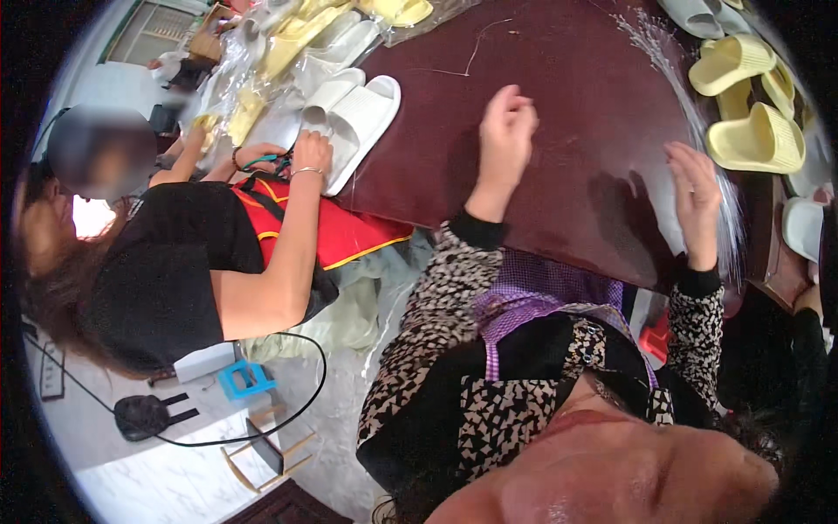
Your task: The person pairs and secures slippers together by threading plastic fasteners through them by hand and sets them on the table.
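My left hand (506, 144) is raised over the dark red tabletop (585, 113). Its fingers are curled together, and anything between them is too small to make out. My right hand (696, 194) hovers near the table's right side, fingers loosely bent and apart, with nothing visible in it. Close beside it runs a bundle of thin clear strands (723, 205), fanning out at its far end. Yellow slippers (758, 140) lie just beyond the strands. A loose thread (471, 57) rests on the far part of the table.
At left, a person in a black top (175, 262) touches a pair of white slippers (362, 122) on the table edge. Bagged yellow and white slippers (301, 39) pile up behind. A white slipper (801, 229) sits at far right. A blue stool (244, 380) stands on the floor.
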